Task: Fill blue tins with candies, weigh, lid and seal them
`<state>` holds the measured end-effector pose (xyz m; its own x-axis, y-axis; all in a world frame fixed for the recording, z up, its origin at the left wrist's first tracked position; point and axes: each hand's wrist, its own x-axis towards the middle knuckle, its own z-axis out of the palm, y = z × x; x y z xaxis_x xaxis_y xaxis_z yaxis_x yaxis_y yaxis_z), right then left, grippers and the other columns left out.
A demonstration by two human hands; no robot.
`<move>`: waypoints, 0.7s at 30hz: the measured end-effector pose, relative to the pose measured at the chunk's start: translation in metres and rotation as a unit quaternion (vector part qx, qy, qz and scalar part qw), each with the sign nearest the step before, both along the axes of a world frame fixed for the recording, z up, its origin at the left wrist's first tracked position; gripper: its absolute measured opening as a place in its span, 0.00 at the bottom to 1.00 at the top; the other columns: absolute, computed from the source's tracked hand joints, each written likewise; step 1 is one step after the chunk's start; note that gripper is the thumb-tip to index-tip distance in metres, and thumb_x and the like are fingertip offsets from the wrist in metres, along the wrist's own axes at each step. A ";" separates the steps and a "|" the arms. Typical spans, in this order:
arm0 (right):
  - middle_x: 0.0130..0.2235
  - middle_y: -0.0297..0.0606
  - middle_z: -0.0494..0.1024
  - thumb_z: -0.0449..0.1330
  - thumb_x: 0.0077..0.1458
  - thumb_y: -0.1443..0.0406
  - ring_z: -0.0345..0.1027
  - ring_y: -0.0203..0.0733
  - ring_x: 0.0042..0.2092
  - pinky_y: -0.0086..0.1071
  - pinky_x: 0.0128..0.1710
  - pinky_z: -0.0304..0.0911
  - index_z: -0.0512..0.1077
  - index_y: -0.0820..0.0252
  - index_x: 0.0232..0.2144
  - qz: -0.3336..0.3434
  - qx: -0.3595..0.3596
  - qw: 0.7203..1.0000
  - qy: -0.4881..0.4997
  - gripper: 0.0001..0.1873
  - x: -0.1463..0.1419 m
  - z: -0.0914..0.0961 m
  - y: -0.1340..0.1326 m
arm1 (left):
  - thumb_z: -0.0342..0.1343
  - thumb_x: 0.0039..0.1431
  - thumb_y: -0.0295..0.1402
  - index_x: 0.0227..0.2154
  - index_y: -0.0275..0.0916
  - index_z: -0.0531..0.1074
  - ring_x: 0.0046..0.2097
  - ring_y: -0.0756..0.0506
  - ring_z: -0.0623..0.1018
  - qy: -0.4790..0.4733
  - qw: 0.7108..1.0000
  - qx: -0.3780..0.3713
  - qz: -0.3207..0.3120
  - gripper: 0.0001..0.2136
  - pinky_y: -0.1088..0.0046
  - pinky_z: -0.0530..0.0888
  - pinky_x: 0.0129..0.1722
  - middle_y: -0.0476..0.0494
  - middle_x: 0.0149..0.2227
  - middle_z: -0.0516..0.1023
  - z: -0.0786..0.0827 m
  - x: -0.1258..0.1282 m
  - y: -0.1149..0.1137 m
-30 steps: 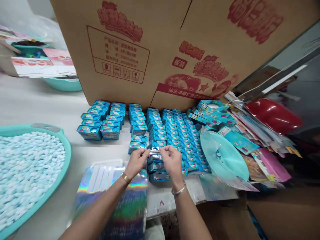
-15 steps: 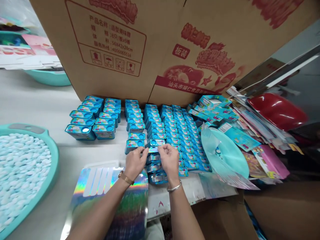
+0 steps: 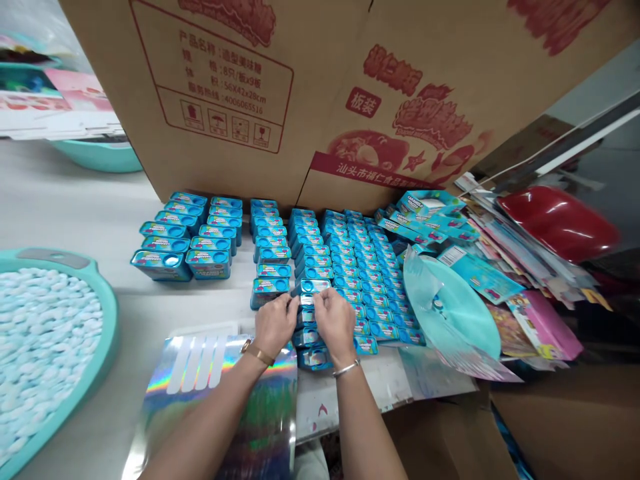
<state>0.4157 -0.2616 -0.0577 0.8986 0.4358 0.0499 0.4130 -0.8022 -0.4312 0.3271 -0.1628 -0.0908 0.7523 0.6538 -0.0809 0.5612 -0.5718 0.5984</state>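
My left hand (image 3: 274, 325) and my right hand (image 3: 336, 323) pinch opposite ends of a short silvery sticker strip (image 3: 307, 300). The strip lies over the front of a small blue printed box (image 3: 314, 287) in the middle column. Fingers partly hide both the strip's ends and the box. Just below, more blue boxes (image 3: 315, 359) stand with shiny front sides. Beneath my left forearm is a holographic sticker sheet (image 3: 270, 420), with several bare white strip shapes (image 3: 200, 363) near its top.
Columns of blue boxes (image 3: 370, 273) fill the table's middle, with others (image 3: 163, 260) to the left. A large carton (image 3: 310, 100) stands behind. A turquoise basin (image 3: 107, 333) holds pale candies at left. A turquoise bowl (image 3: 465, 307) and red scoop-like dish (image 3: 560, 223) are right.
Both hands have lowered the sticker strip slightly and brought it against the box front. My fingers are now closer together around it.
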 end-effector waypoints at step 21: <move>0.17 0.22 0.56 0.59 0.52 0.53 0.51 0.33 0.19 0.27 0.19 0.47 0.66 0.57 0.31 -0.016 0.346 0.915 0.206 0.14 0.011 0.029 -0.014 | 0.42 0.66 0.47 0.31 0.38 0.75 0.36 0.44 0.79 -0.211 0.960 -0.186 -0.014 0.22 0.71 0.70 0.36 0.40 0.31 0.80 0.004 -0.028 0.000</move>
<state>0.4262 -0.2756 -0.0287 0.9154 0.4003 -0.0420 0.0816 -0.2867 -0.9545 0.2993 -0.1627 -0.0866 0.7858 0.6184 0.0103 0.2125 -0.2856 0.9345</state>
